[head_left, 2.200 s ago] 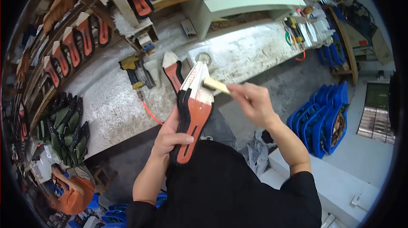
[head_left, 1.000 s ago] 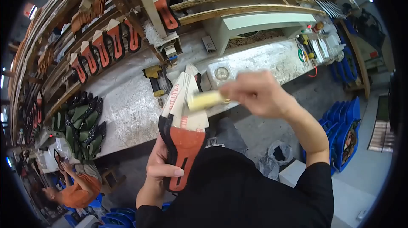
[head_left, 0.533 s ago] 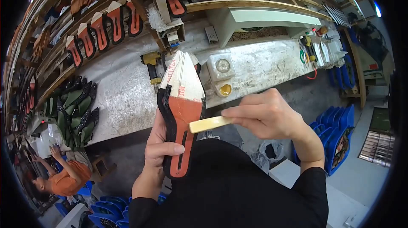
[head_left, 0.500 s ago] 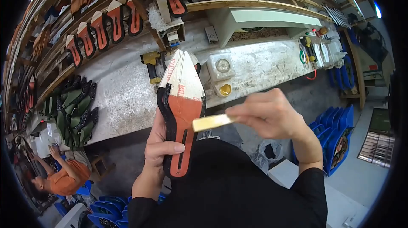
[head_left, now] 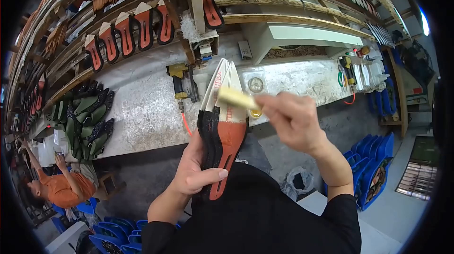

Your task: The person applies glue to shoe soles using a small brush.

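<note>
A stack of shoe insoles [head_left: 230,138], orange-red at the heel end with black edges and white pointed tips, is gripped in my left hand [head_left: 201,171], thumb on top. The tips point away from me and are slightly fanned apart. My right hand [head_left: 295,121] pinches a pale yellow brush-like tool [head_left: 236,98], blurred by motion, which lies over the white part of the top insole. Whether it touches the surface cannot be made out. Behind it, a small cup of yellow stuff [head_left: 256,113] is partly covered by the right hand's fingers and tool.
The workbench [head_left: 142,112] carries a yellow-black tool [head_left: 178,81], a clear container [head_left: 256,84] and green-black shoe uppers [head_left: 87,119]. Insoles [head_left: 125,36] stand along the rack. A person in orange [head_left: 71,190] works at the left. Blue stacked holders [head_left: 378,166] are at the right.
The brush-like tool has moved from the orange part up to the white part. My left hand has moved right and tilted the insoles, showing more of the stack's edges. The view has shifted slightly.
</note>
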Demonstrator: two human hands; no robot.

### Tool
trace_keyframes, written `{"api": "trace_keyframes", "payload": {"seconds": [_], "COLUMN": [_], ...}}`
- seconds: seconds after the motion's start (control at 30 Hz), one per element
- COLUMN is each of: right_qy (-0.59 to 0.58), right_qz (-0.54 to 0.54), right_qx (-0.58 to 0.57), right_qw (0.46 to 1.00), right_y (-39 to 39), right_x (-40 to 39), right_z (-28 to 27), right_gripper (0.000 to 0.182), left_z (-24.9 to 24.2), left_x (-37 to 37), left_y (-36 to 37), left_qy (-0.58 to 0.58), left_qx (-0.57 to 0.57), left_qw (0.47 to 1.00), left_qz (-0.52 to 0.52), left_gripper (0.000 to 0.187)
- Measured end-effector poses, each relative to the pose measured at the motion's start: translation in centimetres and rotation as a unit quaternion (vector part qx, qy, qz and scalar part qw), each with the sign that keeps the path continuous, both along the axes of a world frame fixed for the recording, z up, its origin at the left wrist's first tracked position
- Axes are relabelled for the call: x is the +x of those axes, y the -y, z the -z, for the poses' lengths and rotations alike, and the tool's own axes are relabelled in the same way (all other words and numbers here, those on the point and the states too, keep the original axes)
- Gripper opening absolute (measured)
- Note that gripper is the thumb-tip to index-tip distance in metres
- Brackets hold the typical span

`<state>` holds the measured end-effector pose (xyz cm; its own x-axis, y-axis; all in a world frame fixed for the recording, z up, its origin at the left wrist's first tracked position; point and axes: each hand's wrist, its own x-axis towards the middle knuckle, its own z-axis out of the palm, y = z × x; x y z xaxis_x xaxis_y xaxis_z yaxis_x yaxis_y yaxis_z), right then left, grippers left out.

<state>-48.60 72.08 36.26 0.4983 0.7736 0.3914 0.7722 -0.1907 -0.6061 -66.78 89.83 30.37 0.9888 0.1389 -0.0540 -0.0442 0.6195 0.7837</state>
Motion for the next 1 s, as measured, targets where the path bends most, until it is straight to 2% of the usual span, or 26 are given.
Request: {"api": "trace_keyframes", "payload": {"seconds": [0.17, 0.2, 0.33, 0.5, 0.7, 0.87, 1.0], "right_qy": [-0.033, -0.036, -0.068, 0.028, 0.015, 0.028, 0.041], "right_qz": [-0.071, -0.073, -0.027, -0.011, -0.072, -0.098, -0.122], "right_qx": [-0.035, -0.038, 0.031, -0.028, -0.052, -0.083, -0.124], "right_qw": [0.996, 0.996, 0.997, 0.999, 0.996, 0.991, 0.984], "right_y": [0.7, 1.0, 2.3, 0.9, 1.6, 1.8, 2.0], "right_x": [-2.2, -2.2, -2.1, 0.3, -0.7, -1.0, -1.5], "right_z": [0.2, 0.1, -0.8, -1.0, -1.9, -1.7, -1.7], "right_gripper": [0.024, 0.024, 0.024, 0.026, 0.027, 0.026, 0.026], "left_z": [-0.3, -0.3, 0.1, -0.7, -1.0, -1.1, -1.5], "left_x": [0.1, 0.1, 0.3, 0.9, 0.5, 0.7, 1.3], "left_y": [-0.7, -0.7, -0.7, 0.0, -0.2, 0.3, 0.4], "left_qy": [-0.045, -0.048, -0.013, -0.021, -0.050, -0.043, -0.072], "left_qx": [-0.051, -0.054, -0.182, -0.161, -0.148, -0.186, -0.306], "left_qw": [0.998, 0.997, 0.983, 0.987, 0.988, 0.981, 0.946], "left_qz": [0.005, 0.004, 0.009, 0.002, 0.000, -0.024, -0.075], "left_gripper": [0.100, 0.100, 0.106, 0.110, 0.111, 0.101, 0.076]}}
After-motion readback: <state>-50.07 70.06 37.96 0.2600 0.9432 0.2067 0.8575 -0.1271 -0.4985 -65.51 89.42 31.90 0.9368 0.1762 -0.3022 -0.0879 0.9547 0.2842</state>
